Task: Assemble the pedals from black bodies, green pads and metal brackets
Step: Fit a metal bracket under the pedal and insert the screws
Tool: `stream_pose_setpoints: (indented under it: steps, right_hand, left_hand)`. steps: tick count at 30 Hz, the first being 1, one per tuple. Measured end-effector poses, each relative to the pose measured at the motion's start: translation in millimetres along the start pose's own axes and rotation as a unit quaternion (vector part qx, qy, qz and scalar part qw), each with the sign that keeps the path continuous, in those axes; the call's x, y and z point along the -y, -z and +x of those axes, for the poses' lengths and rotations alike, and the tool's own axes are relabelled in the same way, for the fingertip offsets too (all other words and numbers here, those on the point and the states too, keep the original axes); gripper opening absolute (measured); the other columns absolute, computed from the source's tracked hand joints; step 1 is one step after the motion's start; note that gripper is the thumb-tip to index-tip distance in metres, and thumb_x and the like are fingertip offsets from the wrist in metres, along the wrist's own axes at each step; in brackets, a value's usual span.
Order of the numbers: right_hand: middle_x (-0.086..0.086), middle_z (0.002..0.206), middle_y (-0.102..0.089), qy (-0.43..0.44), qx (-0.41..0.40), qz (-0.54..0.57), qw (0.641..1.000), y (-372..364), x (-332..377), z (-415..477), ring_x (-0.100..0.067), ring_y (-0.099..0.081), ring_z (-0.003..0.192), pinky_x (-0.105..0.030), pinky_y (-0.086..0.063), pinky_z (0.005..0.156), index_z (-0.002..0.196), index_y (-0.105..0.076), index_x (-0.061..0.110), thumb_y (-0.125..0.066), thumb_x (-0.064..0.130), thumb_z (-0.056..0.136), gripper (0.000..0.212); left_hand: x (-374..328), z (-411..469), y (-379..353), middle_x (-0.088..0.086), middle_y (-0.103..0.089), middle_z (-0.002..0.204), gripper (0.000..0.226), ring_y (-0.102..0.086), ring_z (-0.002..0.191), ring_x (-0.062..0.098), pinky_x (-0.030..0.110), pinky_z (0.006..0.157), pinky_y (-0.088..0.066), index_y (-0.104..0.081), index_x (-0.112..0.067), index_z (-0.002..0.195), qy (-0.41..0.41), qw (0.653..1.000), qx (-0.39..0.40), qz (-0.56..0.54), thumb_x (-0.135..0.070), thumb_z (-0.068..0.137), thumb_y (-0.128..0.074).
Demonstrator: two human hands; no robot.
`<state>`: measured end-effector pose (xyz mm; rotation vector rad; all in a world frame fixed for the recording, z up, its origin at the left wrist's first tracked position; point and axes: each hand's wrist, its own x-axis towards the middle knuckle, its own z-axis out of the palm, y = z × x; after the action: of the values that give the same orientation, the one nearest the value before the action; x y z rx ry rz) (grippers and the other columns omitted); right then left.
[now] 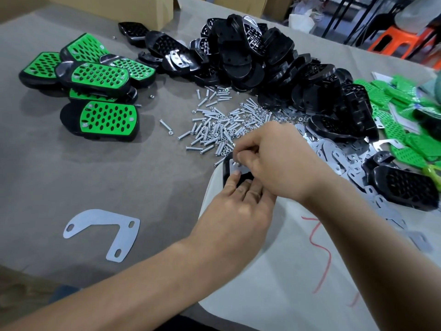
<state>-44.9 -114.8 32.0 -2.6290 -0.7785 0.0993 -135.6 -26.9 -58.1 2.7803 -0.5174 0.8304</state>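
Note:
My left hand [235, 211] grips a black pedal body [226, 172] from below, its fingers curled round the near edge. A metal bracket [235, 166] lies on that body. My right hand [272, 158] pinches something small and silvery at the bracket's top; what it is stays hidden by the fingers. A heap of black bodies [262, 60] fills the far middle. Green pads [403, 115] lie at the right. Loose brackets [338, 154] spread beside my right wrist. Several finished green-and-black pedals [100, 77] sit at the far left.
Screws and nuts [222, 123] are scattered just beyond my hands. A single large bracket [105, 231] lies on the grey table at the near left. A white sheet [286, 271] with red marks covers the near right. Cardboard boxes [133, 8] stand behind.

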Motion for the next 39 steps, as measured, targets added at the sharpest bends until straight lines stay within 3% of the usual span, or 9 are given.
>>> stream_pose_setpoints:
  steps: [6,9,12,22,26,30,39]
  right_hand:
    - [0.009,0.069,-0.073,-0.027,-0.075,0.077,0.994,5.9,-11.2,-6.4,-0.006,-0.065,0.068,-0.022,-0.051,0.067,0.079,-0.081,0.023,-0.069,0.008,0.082,0.019]
    - [0.021,0.062,-0.067,-0.013,-0.043,0.039,0.998,12.1,-13.2,-8.2,0.001,-0.061,0.063,-0.009,-0.045,0.061,0.072,-0.080,0.026,-0.074,0.011,0.075,0.017]
    - [0.023,0.058,-0.064,0.004,0.005,0.003,1.000,15.9,-11.3,-7.1,0.006,-0.058,0.058,-0.004,-0.039,0.057,0.072,-0.081,0.029,-0.078,0.013,0.073,0.016]
    - [0.014,0.055,-0.065,0.025,0.016,-0.031,0.999,10.3,-4.8,-2.6,0.005,-0.062,0.064,-0.007,-0.044,0.060,0.066,-0.076,0.029,-0.080,0.018,0.072,0.014]
    - [0.016,0.050,-0.062,-0.006,-0.023,0.055,0.998,10.1,-4.0,-2.0,0.003,-0.056,0.049,-0.005,-0.039,0.052,0.066,-0.078,0.026,-0.081,0.010,0.069,0.016]
    - [0.018,0.046,-0.059,-0.010,-0.012,0.080,0.997,4.5,-1.6,-0.4,0.002,-0.054,0.046,-0.005,-0.038,0.050,0.068,-0.079,0.024,-0.079,0.006,0.071,0.018]
    - [0.015,0.048,-0.060,-0.027,-0.022,0.100,0.994,3.7,-11.4,-0.4,0.002,-0.052,0.045,-0.007,-0.037,0.048,0.068,-0.079,0.024,-0.078,0.002,0.069,0.022]
  left_hand:
    - [-1.2,-1.8,-2.1,0.021,-0.076,0.114,0.032,-0.076,0.097,0.028,0.045,0.099,-0.057,-0.076,-0.003,0.100,-0.002,1.000,0.012,0.002,-0.010,0.070,-0.084]
    - [-1.1,-1.7,-3.2,0.021,-0.076,0.113,0.031,-0.076,0.096,0.029,0.045,0.098,-0.057,-0.075,-0.003,0.098,-0.002,1.000,0.008,0.001,-0.010,0.069,-0.084]
    - [-1.6,-1.5,-4.1,0.021,-0.077,0.108,0.031,-0.077,0.094,0.029,0.045,0.097,-0.058,-0.075,-0.002,0.096,-0.004,1.000,0.000,0.000,-0.008,0.068,-0.084]
    - [-0.9,-1.5,-2.7,0.019,-0.077,0.107,0.035,-0.076,0.098,0.028,0.047,0.101,-0.055,-0.076,0.000,0.107,-0.002,1.000,0.009,0.006,-0.009,0.073,-0.078]
    - [-1.0,-1.5,-3.0,0.020,-0.076,0.111,0.035,-0.077,0.097,0.028,0.047,0.097,-0.057,-0.077,0.000,0.103,-0.004,1.000,0.004,0.004,-0.011,0.070,-0.082]
    - [-0.6,-1.1,-1.8,0.020,-0.076,0.113,0.038,-0.076,0.102,0.029,0.048,0.101,-0.055,-0.076,0.000,0.111,0.001,1.000,0.009,0.010,-0.011,0.075,-0.079]
    - [-2.4,-1.5,-2.1,0.021,-0.075,0.114,0.032,-0.077,0.098,0.028,0.047,0.097,-0.057,-0.076,-0.002,0.099,0.004,1.000,0.012,-0.005,-0.012,0.069,-0.084]
